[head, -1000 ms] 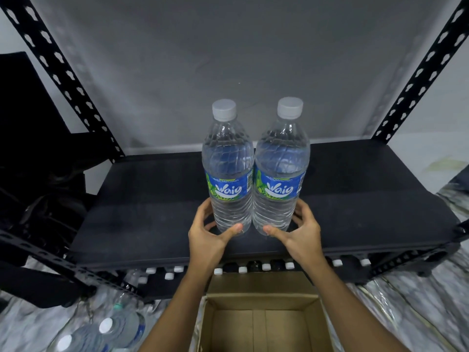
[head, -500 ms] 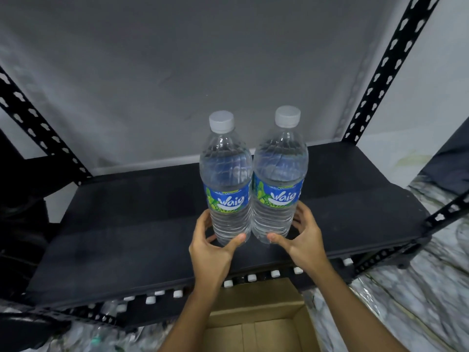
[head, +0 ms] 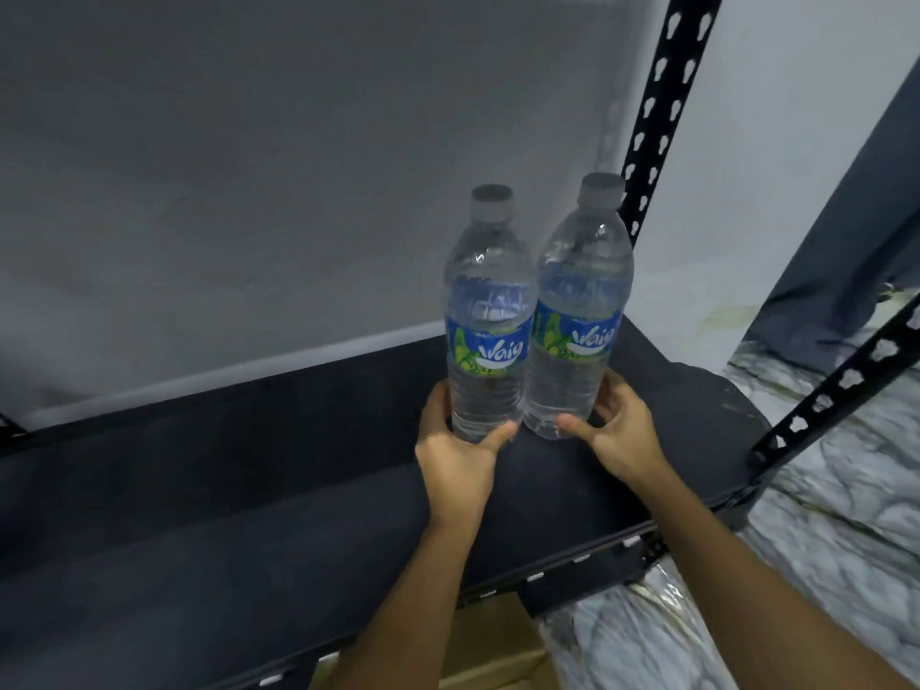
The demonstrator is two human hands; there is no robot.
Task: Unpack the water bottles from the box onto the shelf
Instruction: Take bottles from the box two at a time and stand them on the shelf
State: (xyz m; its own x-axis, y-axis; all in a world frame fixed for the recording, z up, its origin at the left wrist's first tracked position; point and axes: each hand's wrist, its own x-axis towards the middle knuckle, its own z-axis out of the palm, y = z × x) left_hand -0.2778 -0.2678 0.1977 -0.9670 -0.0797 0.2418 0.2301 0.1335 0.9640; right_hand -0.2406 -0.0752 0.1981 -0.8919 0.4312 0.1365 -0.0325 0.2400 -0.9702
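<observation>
The left hand (head: 455,458) grips the left water bottle (head: 490,316) low on its body, the thumb lying across the front near the base and the other fingers (head: 438,398) curled round its outer side. The right hand (head: 622,430) holds the right water bottle (head: 580,311) the same way, thumb in front and fingers wrapped behind. Both bottles stand upright, sides touching, caps on (blue and green labels face the camera). Their bases sit at the surface of the black shelf (head: 249,515), toward its right rear corner near the perforated upright (head: 662,102); whether they rest on the board or hang just above it cannot be told. Below the shelf's front edge a strip of the cardboard box (head: 493,649) shows between the forearms, and what is in it is hidden. A marbled floor (head: 821,515) lies to the right.
</observation>
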